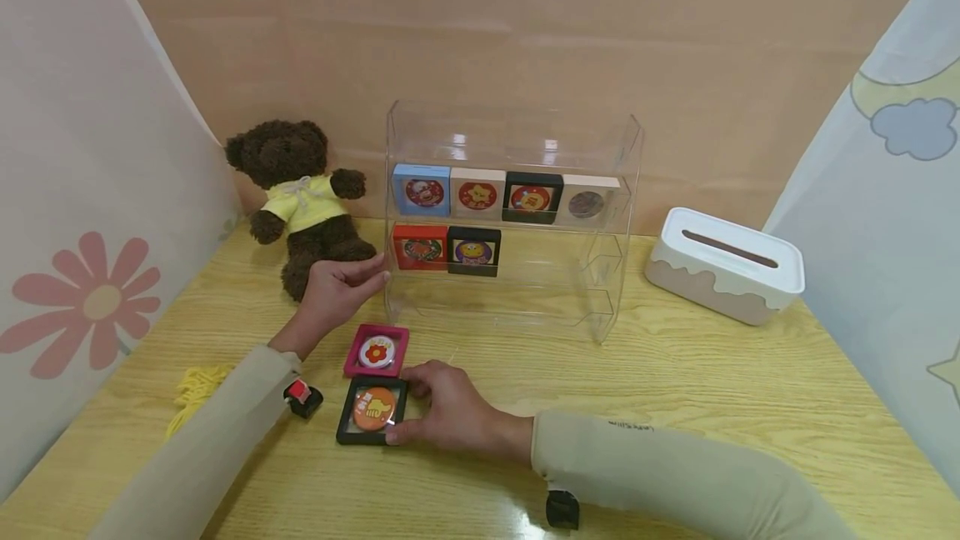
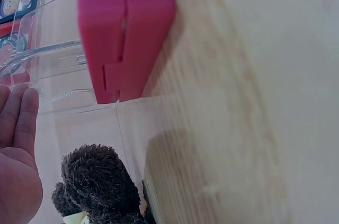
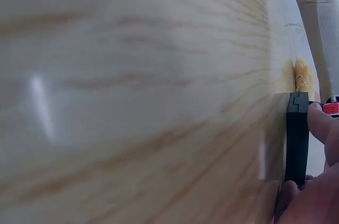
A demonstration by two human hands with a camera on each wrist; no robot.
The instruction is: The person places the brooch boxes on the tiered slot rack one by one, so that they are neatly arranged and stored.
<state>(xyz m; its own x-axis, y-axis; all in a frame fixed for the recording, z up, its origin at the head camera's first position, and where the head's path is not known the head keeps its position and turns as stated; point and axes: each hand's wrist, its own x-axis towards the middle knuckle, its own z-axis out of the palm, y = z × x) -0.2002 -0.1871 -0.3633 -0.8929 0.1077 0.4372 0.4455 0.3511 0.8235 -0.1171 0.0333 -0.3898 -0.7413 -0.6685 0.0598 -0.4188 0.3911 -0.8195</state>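
A clear acrylic display rack [image 1: 510,302] stands on the table. My left hand [image 1: 337,297] is at its left side panel, fingers nearly straight and fingertips at the panel edge; the same fingers [image 2: 24,115] show in the left wrist view. On the table my right hand [image 1: 453,408] grips a black square frame [image 1: 345,423] by its right side, thumb near the lower corner and fingers near the upper one. An orange round badge [image 1: 375,408] sits inside this frame. Just beyond it lies a magenta frame [image 1: 400,340] with a red-flower badge [image 1: 377,352].
The rack's middle row holds several framed badges, including a blue frame [image 1: 401,200]; a red frame [image 1: 422,266] and another black frame [image 1: 474,272] stand below. A brown teddy bear [image 1: 322,236] sits left, a tissue box [image 1: 723,265] right, and yellow yarn [image 1: 201,390] near the left forearm.
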